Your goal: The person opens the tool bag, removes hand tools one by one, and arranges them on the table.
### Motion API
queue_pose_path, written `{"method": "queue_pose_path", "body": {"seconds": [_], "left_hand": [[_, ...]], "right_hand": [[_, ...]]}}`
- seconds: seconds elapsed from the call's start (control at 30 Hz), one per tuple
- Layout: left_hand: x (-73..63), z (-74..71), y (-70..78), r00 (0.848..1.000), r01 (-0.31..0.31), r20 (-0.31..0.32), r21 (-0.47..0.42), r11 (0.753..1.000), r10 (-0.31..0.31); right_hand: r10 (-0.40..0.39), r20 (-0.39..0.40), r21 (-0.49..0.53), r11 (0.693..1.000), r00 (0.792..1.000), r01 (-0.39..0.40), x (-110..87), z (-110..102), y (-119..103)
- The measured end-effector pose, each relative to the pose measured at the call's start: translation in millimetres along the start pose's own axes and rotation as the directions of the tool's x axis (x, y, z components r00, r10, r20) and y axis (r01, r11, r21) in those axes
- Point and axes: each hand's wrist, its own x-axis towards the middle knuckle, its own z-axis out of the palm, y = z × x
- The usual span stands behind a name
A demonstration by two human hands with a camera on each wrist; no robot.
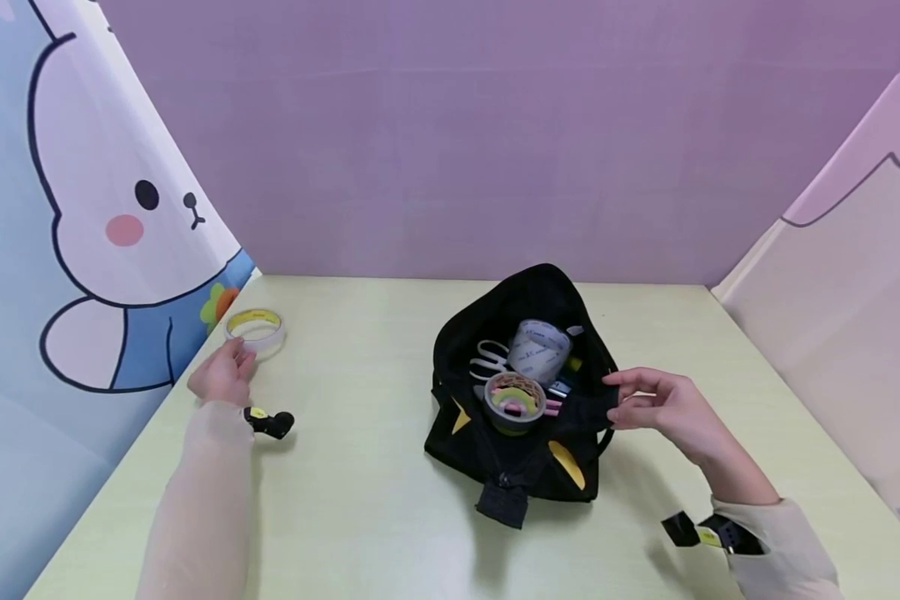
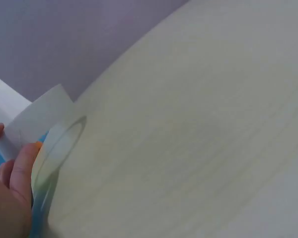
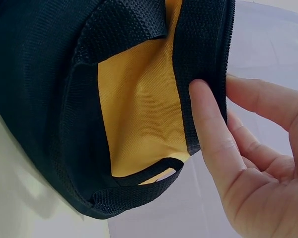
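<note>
A black fabric bag (image 1: 465, 442) with yellow patches stands on the table, its zipped top wide apart. Inside lie a wide tape roll (image 1: 539, 352), a smaller grey tape roll (image 1: 515, 425), white-handled scissors (image 1: 489, 358) and pink items partly hidden. My right hand (image 1: 656, 408) pinches the bag's right edge; in the right wrist view, thumb and fingers lie on either side of the zipper band (image 3: 201, 54). At the table's left edge my left hand (image 1: 227, 372) pinches a pale tape roll (image 1: 264, 340) with a yellow inner ring. The left wrist view shows this tape roll (image 2: 39, 119) tilted above the table.
The pale table (image 1: 360, 400) meets a purple backdrop (image 1: 450, 150) behind the bag. A cartoon-printed sheet (image 1: 90, 250) borders the left side, and a pale pink sheet (image 1: 832, 292) the right. A black strap handle (image 3: 134, 198) loops from the bag's side.
</note>
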Motion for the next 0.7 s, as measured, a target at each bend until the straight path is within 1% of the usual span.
{"method": "queue_pose_path", "body": {"seconds": [0.07, 0.2, 0.3, 0.47, 0.6, 0.7], "left_hand": [[0.6, -3.2, -0.3, 1.000, -0.008, -0.015, 0.026, 1.000, 0.009], [0.4, -6.3, 2.0, 1.000, 0.004, -0.027, 0.067, 0.998, -0.002], [1.0, -9.1, 4.7, 0.999, 0.005, -0.033, 0.139, 0.990, -0.001], [4.0, -11.6, 8.0, 0.999, -0.017, -0.031, 0.308, 0.951, 0.028], [8.9, -12.7, 8.7, 0.998, -0.049, -0.005, 0.376, 0.925, 0.055], [12.0, -13.7, 9.1, 0.997, -0.068, 0.001, 0.433, 0.899, 0.075]], "right_hand": [[0.001, 0.001, -0.004, 1.000, 1.000, -0.001, 0.1, 0.0, -0.1], [0.003, 0.003, -0.011, 1.000, 1.000, -0.003, 0.2, -0.4, 0.3], [0.001, 0.007, -0.008, 1.000, 1.000, -0.001, 0.7, -0.7, 0.9], [-0.002, 0.010, -0.003, 1.000, 1.000, 0.002, 0.6, -1.3, 1.1], [0.000, 0.011, -0.003, 1.000, 1.000, 0.000, 0.6, -1.3, 0.4], [-0.001, 0.013, -0.002, 1.000, 1.000, 0.001, 0.6, -1.2, -0.2]]}}
